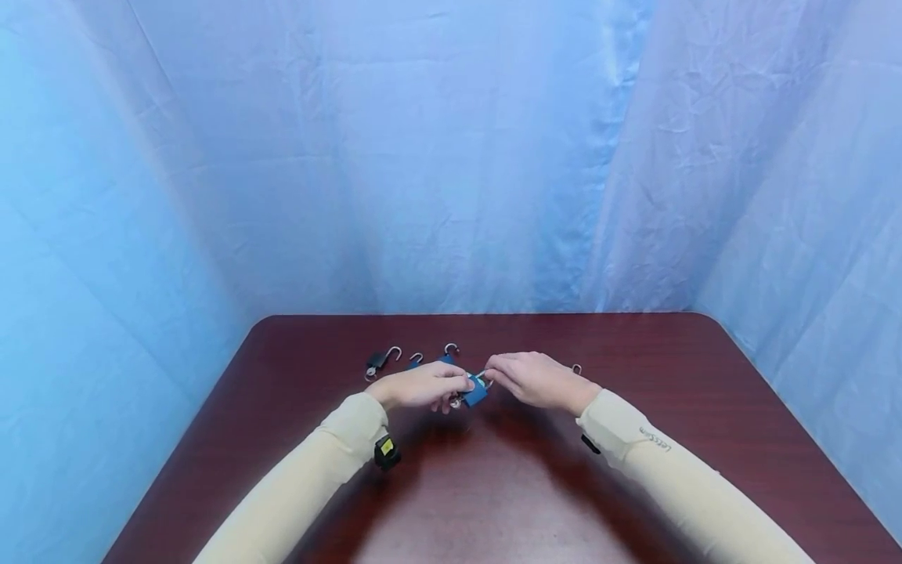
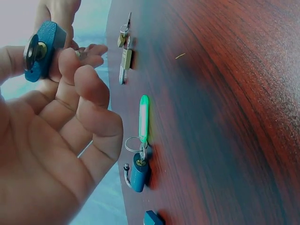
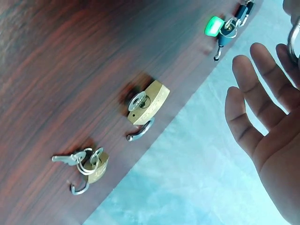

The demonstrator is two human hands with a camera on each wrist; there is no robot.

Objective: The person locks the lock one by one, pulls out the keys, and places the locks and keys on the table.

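Note:
Both hands meet over the middle of the dark red table point(image 1: 493, 486). My left hand point(image 1: 451, 388) grips the body of a blue padlock point(image 1: 476, 390) between thumb and fingertips. The left wrist view shows this blue padlock point(image 2: 43, 47) with a dark-headed key in its keyhole, held by my left hand point(image 2: 56, 61). My right hand point(image 1: 495, 377) pinches the padlock's metal shackle point(image 3: 293, 40) at its top. In the right wrist view, the other fingers of my right hand point(image 3: 281, 54) spread out nearly straight.
More padlocks lie on the table beyond the hands: a black one point(image 1: 377, 361), two blue ones point(image 1: 414, 360) point(image 1: 449, 354), one with a green key tag point(image 2: 144, 117), and two brass ones with keys point(image 3: 147, 105) point(image 3: 93, 166). Blue cloth surrounds the table.

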